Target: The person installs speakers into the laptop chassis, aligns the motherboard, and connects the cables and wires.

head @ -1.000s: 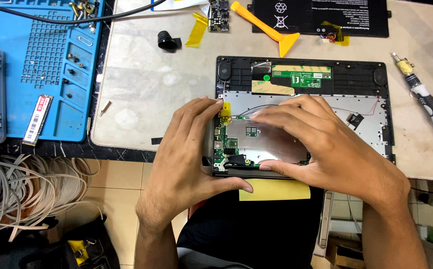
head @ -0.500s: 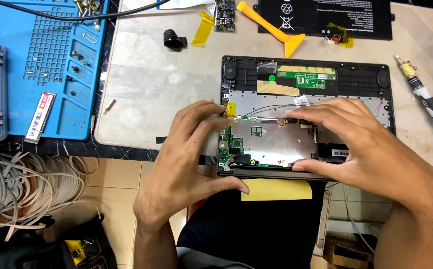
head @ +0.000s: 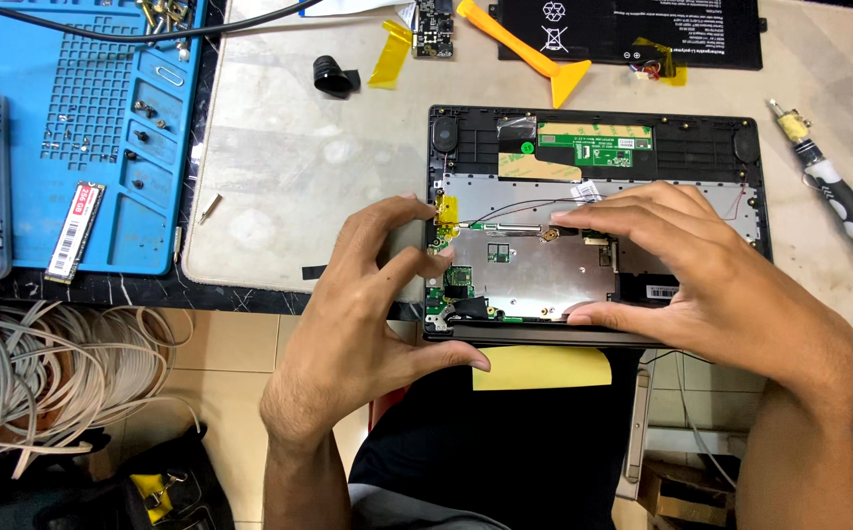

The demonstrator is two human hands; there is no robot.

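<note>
While I look down at the bench, the only container I see is the blue parts tray (head: 112, 147) at the far left. In its compartments lie several small screws (head: 147, 116), too small for me to count exactly, and one memory stick (head: 75, 231) with a red and white label lies in its near part.

I count one opened laptop base (head: 598, 147), one black battery (head: 632, 29) at the far edge, one orange plastic pry tool (head: 524, 49), one screwdriver (head: 838, 196) with a black and white handle at the right, one small black cap (head: 333, 77), and two small green boards: one loose board (head: 434, 20) at the far edge and one inside the laptop base at its far side.

The laptop base lies on the pale mat (head: 289, 167), its near edge over the edge of the table, directly in front of me. My left hand (head: 367, 324) grips its near left corner: the thumb is under the near edge, and the fingers are curled open above the corner board with yellow tape. My right hand (head: 711, 285) lies over the silver metal plate (head: 534, 270), with the thumb pressed on the near edge and the spread fingertips touching the plate near the thin black cable (head: 515, 208). Neither hand is closed around a loose thing; both only press on the base.

A yellow tape strip (head: 542, 368) hangs below the near edge.
</note>
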